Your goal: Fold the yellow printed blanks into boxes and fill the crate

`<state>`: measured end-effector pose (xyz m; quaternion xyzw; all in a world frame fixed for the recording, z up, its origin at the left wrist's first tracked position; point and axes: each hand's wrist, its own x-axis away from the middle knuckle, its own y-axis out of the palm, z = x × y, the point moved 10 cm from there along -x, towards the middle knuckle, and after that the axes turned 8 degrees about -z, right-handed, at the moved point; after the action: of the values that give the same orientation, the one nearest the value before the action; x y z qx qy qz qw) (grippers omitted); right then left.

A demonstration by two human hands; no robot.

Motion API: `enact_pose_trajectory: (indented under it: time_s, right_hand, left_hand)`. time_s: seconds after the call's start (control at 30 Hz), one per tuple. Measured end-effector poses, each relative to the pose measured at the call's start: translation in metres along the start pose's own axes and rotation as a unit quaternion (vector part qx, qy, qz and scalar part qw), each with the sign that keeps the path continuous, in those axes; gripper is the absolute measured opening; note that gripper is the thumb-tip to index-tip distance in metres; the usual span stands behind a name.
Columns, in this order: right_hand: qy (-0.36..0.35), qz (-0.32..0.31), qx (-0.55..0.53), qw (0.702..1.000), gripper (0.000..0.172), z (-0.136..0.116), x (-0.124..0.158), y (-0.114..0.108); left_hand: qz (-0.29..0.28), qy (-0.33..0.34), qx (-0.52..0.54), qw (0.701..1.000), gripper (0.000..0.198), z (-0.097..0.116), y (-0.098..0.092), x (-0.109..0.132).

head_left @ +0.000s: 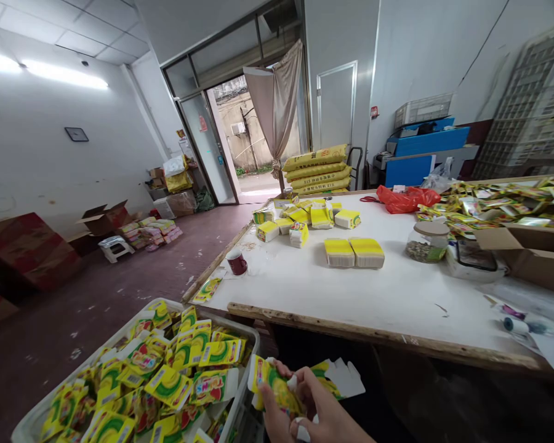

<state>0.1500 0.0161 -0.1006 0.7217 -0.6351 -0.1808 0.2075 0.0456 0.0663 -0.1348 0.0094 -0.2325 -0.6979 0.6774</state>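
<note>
A white table [295,289] stretched ahead. Beside its near-left corner, a pale crate [255,342] brimmed with yellow packs. Below its near edge, the right hand [325,409] and left hand [277,423] gripped 1 yellow carton [284,394]. A maroon mug [237,263] stood near the table's left edge.

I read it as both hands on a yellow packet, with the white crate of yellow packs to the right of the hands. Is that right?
Not quite: the head view shows the white crate of yellow packs to the left of the hands. The left hand and right hand are indeed both on a yellow packet.
</note>
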Motion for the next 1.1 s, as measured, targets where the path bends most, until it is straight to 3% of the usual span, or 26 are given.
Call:
enact_pose_trajectory:
  time_s: [0.17, 0.3, 0.43, 0.57, 0.67, 0.73, 0.83, 0.93, 1.0, 1.03, 1.1]
  right_hand:
    - [0.037, 0.019, 0.046, 0.998, 0.046, 0.02, 0.001, -0.005]
    - [-0.007, 0.085, 0.019, 0.996, 0.043, 0.012, 0.004, -0.029]
    - [-0.028, 0.089, 0.001, 0.996, 0.045, 0.002, 0.003, -0.036]
    - [-0.013, 0.107, 0.02, 0.994, 0.032, 0.002, 0.003, -0.043]
    - [-0.009, 0.143, 0.115, 0.983, 0.023, -0.008, 0.01, -0.065]
    - [-0.011, 0.163, 0.243, 0.956, 0.029, -0.024, 0.015, -0.078]
    - [-0.013, 0.12, 0.389, 0.913, 0.033, -0.044, 0.016, -0.073]
    - [-0.048, 0.028, 0.423, 0.904, 0.03, -0.053, 0.016, -0.044]
    - [-0.088, 0.011, 0.417, 0.905, 0.029, -0.054, 0.018, -0.032]
    - [-0.1, 0.035, 0.407, 0.907, 0.031, -0.052, 0.02, -0.034]
    - [-0.103, 0.139, 0.366, 0.914, 0.052, -0.043, 0.025, -0.057]
  left_hand:
    - [0.014, -0.047, -0.02, 0.999, 0.071, -0.011, -0.015, -0.002]
    - [-0.029, -0.052, -0.037, 0.998, 0.087, -0.016, -0.005, -0.001]
    - [0.034, -0.027, -0.054, 0.998, 0.066, -0.008, -0.006, -0.001]
    - [-0.025, -0.058, -0.068, 0.996, 0.053, -0.008, 0.001, -0.007]
    - [-0.028, 0.004, -0.16, 0.987, 0.055, 0.025, -0.008, -0.013]
    - [-0.032, 0.083, -0.251, 0.964, 0.058, 0.06, -0.005, -0.014]
    - [-0.107, 0.171, -0.398, 0.895, 0.071, 0.093, 0.026, -0.007]
    - [-0.204, 0.114, -0.533, 0.813, 0.092, 0.073, 0.058, -0.001]
    - [-0.246, 0.039, -0.575, 0.779, 0.074, 0.05, 0.067, 0.003]
    - [-0.254, 0.017, -0.58, 0.774, 0.06, 0.043, 0.069, 0.006]
    - [-0.249, 0.019, -0.572, 0.782, 0.04, 0.042, 0.073, 0.01]
